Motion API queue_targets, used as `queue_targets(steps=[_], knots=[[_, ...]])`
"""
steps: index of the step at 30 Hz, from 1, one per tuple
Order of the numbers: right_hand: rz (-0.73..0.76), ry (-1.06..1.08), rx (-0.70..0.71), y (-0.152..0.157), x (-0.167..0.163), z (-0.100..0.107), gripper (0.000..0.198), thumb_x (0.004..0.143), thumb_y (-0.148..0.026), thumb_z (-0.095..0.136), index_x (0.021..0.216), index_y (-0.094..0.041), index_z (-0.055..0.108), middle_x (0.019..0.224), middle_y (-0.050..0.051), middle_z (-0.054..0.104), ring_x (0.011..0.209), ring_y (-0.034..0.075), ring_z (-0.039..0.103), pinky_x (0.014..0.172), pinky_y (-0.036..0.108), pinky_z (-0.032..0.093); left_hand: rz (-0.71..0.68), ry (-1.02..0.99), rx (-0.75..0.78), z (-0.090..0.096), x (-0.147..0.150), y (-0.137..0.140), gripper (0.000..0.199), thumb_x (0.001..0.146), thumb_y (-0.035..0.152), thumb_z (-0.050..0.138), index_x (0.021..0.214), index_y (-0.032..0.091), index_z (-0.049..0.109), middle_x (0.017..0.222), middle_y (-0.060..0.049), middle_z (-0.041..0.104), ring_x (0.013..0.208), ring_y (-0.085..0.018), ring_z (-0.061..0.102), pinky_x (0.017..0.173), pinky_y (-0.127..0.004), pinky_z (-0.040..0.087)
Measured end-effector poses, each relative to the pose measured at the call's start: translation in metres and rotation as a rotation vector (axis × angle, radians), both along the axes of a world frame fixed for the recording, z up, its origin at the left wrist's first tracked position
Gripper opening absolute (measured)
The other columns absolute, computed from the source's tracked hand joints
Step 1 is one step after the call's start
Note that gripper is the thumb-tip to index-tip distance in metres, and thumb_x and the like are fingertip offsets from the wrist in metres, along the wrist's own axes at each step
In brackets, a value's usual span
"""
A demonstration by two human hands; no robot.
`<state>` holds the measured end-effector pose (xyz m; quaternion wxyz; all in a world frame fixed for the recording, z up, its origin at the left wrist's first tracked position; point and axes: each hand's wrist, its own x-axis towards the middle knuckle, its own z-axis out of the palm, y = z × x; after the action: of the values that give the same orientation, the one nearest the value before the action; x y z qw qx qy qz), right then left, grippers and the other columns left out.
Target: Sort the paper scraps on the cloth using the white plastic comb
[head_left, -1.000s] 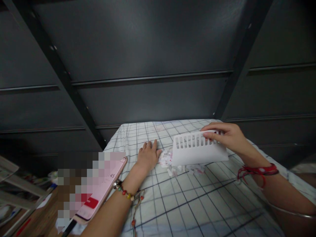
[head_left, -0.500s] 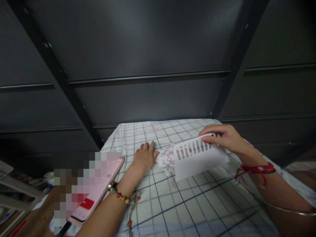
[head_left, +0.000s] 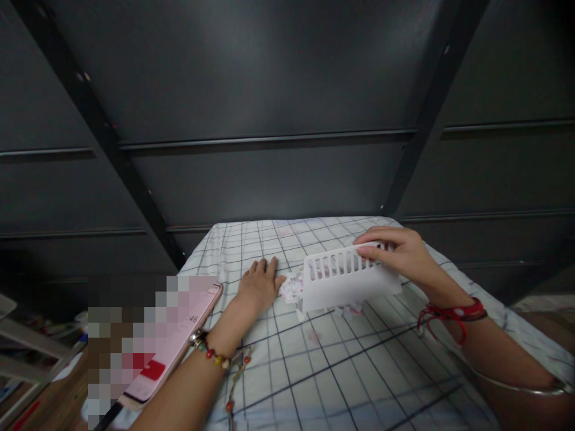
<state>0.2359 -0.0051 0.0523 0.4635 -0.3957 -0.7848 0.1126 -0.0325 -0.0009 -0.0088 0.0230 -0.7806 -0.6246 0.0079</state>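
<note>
Illumination is dim overall. A soft, diffuse glare marks the dark panel point(head_left: 260, 78); the checked cloth point(head_left: 323, 371) reads brighter. The upper right corner falls to black. Wide-angle perspective splays the posts point(head_left: 106, 146) outward. Mosaic blocks obscure part of the phone point(head_left: 177, 344). Paper scraps point(head_left: 291, 288) lack fine detail.

On the cloth point(head_left: 359, 371), scraps point(head_left: 291, 288) lie left of the basket point(head_left: 345, 290) and in front; the phone point(head_left: 189, 328) lies farther left, panels point(head_left: 269, 78) behind.
</note>
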Motion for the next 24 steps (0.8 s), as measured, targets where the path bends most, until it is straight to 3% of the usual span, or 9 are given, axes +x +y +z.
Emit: queue_targets(steps=[17, 24], knots=[[0.007, -0.003, 0.009, -0.002, 0.006, 0.004, 0.014, 0.072, -0.037, 0.065, 0.069, -0.024, 0.069, 0.069, 0.002, 0.069, 0.064, 0.018, 0.062, 0.056, 0.031, 0.046, 0.006, 0.047, -0.023, 0.002, 0.001, -0.001, 0.052, 0.097, 0.042, 0.026, 0.141, 0.015, 0.029, 0.141, -0.017, 0.040, 0.130, -0.031, 0.036, 0.099, -0.043, 0.037], [0.028, -0.019, -0.051, -0.004, 0.012, 0.005, 0.018, 0.070, -0.042, 0.067, 0.069, -0.024, 0.070, 0.071, 0.002, 0.069, 0.067, 0.019, 0.062, 0.060, 0.031, 0.048, 0.009, 0.013, -0.033, -0.001, 0.000, 0.000, 0.053, 0.097, 0.042, 0.028, 0.142, 0.014, 0.029, 0.142, -0.019, 0.038, 0.131, -0.034, 0.034, 0.100, -0.045, 0.035]])
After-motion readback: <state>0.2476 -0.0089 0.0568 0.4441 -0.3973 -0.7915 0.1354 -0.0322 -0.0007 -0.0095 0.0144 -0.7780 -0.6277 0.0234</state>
